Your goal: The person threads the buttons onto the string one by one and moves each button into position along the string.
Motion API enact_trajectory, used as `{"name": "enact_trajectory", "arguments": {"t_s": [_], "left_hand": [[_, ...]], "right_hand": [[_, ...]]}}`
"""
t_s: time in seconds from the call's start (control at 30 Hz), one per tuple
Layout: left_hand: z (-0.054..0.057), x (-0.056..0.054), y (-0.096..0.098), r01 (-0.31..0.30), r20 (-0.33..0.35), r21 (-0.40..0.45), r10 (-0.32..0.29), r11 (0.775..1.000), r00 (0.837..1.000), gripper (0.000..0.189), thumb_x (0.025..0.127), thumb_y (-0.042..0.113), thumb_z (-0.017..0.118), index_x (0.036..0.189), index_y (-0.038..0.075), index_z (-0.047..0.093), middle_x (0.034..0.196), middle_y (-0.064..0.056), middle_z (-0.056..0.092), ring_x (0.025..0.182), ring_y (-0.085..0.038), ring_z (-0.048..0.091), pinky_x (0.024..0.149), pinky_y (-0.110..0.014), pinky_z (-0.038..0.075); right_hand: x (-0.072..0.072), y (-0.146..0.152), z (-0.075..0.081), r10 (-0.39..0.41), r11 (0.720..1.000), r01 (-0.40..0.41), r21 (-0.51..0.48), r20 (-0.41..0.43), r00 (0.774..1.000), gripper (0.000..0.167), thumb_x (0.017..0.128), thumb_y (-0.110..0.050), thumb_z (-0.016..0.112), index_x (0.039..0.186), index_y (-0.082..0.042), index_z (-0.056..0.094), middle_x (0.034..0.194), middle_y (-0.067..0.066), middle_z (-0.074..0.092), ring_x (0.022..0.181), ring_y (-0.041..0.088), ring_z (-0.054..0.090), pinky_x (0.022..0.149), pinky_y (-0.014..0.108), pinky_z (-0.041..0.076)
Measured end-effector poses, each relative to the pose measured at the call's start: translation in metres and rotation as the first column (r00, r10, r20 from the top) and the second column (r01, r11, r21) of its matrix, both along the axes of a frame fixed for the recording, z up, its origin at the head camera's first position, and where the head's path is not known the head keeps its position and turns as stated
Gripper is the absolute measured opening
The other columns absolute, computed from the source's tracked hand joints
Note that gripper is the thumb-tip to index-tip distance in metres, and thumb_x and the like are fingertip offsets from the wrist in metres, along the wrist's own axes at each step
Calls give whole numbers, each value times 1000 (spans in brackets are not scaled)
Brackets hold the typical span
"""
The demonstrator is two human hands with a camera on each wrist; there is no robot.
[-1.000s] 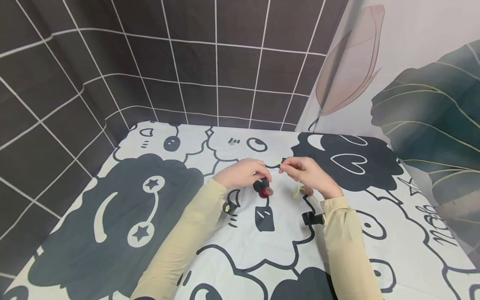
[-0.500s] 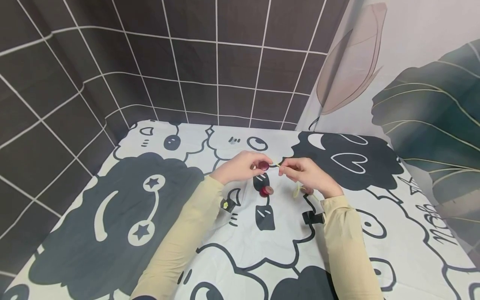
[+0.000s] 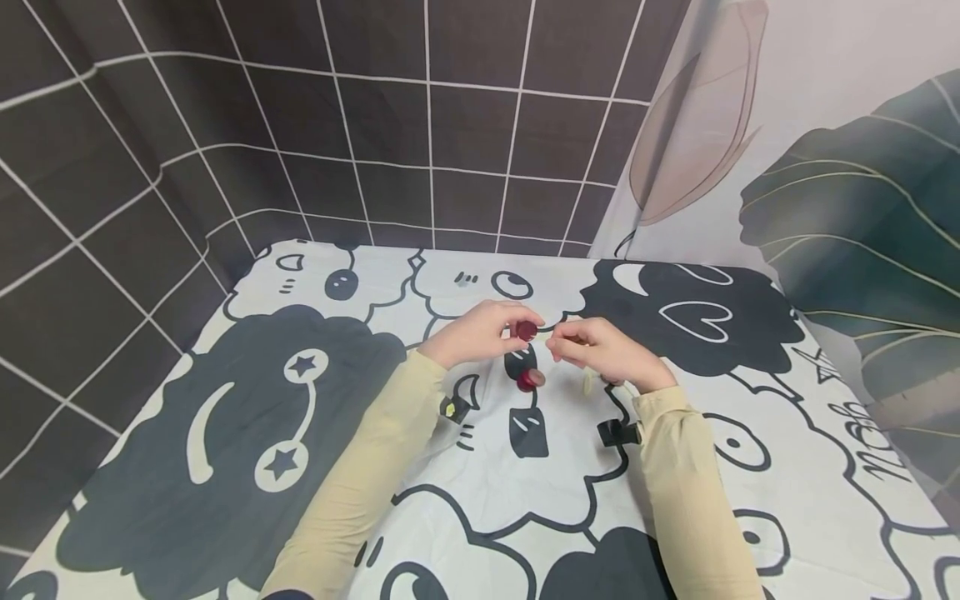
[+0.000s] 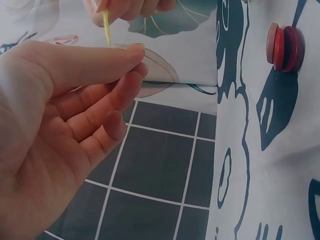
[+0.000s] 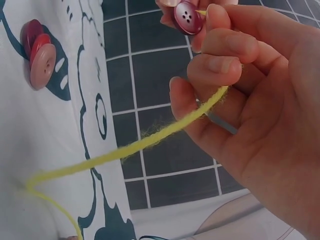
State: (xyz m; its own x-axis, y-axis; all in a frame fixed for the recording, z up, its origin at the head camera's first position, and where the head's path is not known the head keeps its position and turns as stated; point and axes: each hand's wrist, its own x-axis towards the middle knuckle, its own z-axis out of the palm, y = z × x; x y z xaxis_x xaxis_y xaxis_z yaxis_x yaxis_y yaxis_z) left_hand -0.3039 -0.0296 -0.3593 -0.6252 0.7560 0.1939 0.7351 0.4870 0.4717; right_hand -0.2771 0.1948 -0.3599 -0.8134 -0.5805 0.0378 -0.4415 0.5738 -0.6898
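In the head view my left hand (image 3: 483, 333) pinches a dark red button (image 3: 527, 331) between thumb and fingers, held above the table. The right wrist view shows several holes in that button (image 5: 187, 17). My right hand (image 3: 600, 348) is just to its right, pinching a strand of yellow yarn (image 5: 150, 142) with thumb and fingertip. The yarn's tip meets the button's edge; whether it passes through a hole I cannot tell. From the right hand the strand hangs down toward the cloth. In the left wrist view the fingers hide the button.
Below the hands, a small stack of red and pink buttons (image 3: 530, 380) lies on the patterned cloth (image 3: 487, 483). A black object with a yellow spot (image 3: 453, 408) shows beside the left sleeve, and another black object (image 3: 618, 433) beside the right. A dark gridded curtain (image 3: 375, 125) stands behind.
The dark red button has come into view in my left hand, which turned and rose slightly. My right hand has shifted a little left, closer to the button with the yarn.
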Motion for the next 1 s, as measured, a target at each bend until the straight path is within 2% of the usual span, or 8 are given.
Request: {"name": "enact_trajectory", "arguments": {"t_s": [0.13,0.5,0.77,1.0], "left_hand": [[0,0,0,15,9,7,-15,1000,1000,33,89,6,65,122,3,63,105,-8,69,88,-18,61,87,-36,53],[-6,-3,0,49,13,8,-49,999,999,34,88,7,65,122,1,62,102,-9,67,86,-19,62,86,-39,52],[-3,-1,0,64,6,5,-64,998,998,34,89,11,66,121,3,63,102,-8,68,84,-16,62,84,-37,53],[0,1,1,53,16,-22,-53,998,998,34,89,13,67,122,5,63,100,-6,67,84,-15,61,85,-38,53]], "right_hand": [[0,-1,-1,-2,1000,2,3,-6,1000,21,97,-16,55,78,-9,62,63,-3,44,55,8,44,57,23,38],[-1,-3,-5,-2,1000,2,1,0,1000,22,97,-19,55,78,-10,62,63,-2,45,56,9,45,57,23,40],[-2,-3,-6,-4,1000,4,5,-10,1000,23,97,-18,56,76,-10,62,63,-3,46,57,7,44,56,23,38],[-1,1,-5,2,999,-2,35,-23,1000,23,97,-18,56,76,-10,62,67,-2,51,54,7,43,53,23,36]]}}
